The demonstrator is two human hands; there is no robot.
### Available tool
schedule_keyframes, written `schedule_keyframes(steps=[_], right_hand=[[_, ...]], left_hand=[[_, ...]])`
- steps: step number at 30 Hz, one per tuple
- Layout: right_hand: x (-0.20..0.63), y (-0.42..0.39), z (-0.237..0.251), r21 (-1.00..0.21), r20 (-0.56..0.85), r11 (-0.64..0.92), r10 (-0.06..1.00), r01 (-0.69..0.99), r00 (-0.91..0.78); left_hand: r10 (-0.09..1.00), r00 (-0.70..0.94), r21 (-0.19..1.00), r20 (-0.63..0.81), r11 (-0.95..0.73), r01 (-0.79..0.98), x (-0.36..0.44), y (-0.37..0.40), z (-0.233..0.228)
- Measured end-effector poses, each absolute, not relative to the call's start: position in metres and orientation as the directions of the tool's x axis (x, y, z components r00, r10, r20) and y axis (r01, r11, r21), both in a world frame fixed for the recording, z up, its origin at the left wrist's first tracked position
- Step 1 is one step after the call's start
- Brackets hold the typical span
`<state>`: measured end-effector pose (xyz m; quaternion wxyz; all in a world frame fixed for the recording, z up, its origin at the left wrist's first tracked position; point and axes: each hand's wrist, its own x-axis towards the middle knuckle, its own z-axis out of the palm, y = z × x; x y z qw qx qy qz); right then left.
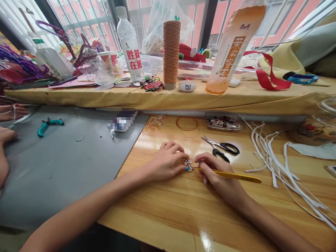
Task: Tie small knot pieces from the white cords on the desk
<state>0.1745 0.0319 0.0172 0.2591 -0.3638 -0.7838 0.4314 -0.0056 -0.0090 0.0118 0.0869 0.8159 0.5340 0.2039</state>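
Between the pinching fingertips of the left hand (165, 162) lies the small coiled ornament (188, 163), and the right hand (214, 171), gripping yellow tweezers (231, 175) at its edge, could distort the coils if pressed hard.

Left hand (168, 161) pins ornament (188, 163) — right hand (213, 171) holds tweezers (236, 175).

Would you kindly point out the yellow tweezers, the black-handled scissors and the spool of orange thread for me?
yellow tweezers (236, 175), head view, on the middle of the yellow shaft.
black-handled scissors (223, 148), head view, where the blades meet the black handles.
spool of orange thread (171, 52), head view, on the middle of the wound thread.
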Motion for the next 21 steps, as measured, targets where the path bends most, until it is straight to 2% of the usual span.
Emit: schedule_keyframes(steps=[3,6,9,12,15,21], right_hand=[[0.1721,0.0298,0.0189,-0.850,0.071,0.380,0.769,0.364,-0.635],[0.1729,0.0300,0.0182,-0.904,0.076,0.312,0.791,0.294,-0.606],[0.1757,0.0335,0.0156,-0.947,0.085,0.227,0.859,0.227,-0.505],[0.1762,0.0373,0.0143,-0.894,0.090,0.304,0.842,0.328,-0.533],[0.1740,0.0383,0.0155,-0.821,0.106,0.435,0.753,0.370,-0.650],[0.1729,0.0371,0.0180,-0.838,0.026,0.395,0.717,0.375,-0.696]], left_hand=[[0.898,0.375,0.401,0.233,-0.439,0.804,-0.0052,-0.0075,0.0097],[0.904,0.355,0.502,0.239,-0.428,0.751,-0.0046,-0.0063,0.0087],[0.932,0.250,0.635,0.263,-0.363,0.682,-0.0055,-0.0054,0.0098],[0.944,0.143,0.723,0.296,-0.320,0.613,-0.0060,-0.0060,0.0122],[0.932,0.118,0.727,0.342,-0.342,0.595,-0.0044,-0.0074,0.0122],[0.911,0.151,0.712,0.384,-0.396,0.580,0.0014,-0.0092,0.0062]])
